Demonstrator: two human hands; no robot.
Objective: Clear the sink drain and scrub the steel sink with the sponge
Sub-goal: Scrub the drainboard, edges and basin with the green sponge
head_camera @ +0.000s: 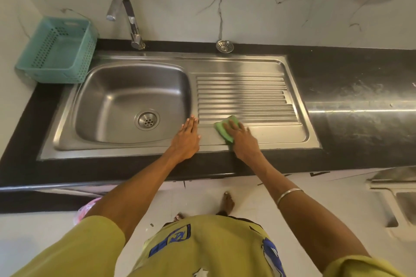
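We press our right hand [242, 139] flat, fingers straight, on the green sponge [225, 128] at the near edge of the sink's [258, 67] ribbed drainboard. Our left hand [186, 137] rests open, fingers together, beside the basin, the drain [147, 119] uncovered.

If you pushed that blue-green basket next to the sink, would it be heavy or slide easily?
Probably light: the basket looks like thin plastic full of holes, and nothing shows inside. It would likely slide easily on the smooth black counter. It sits tilted against the wall, so a nudge might tip it.
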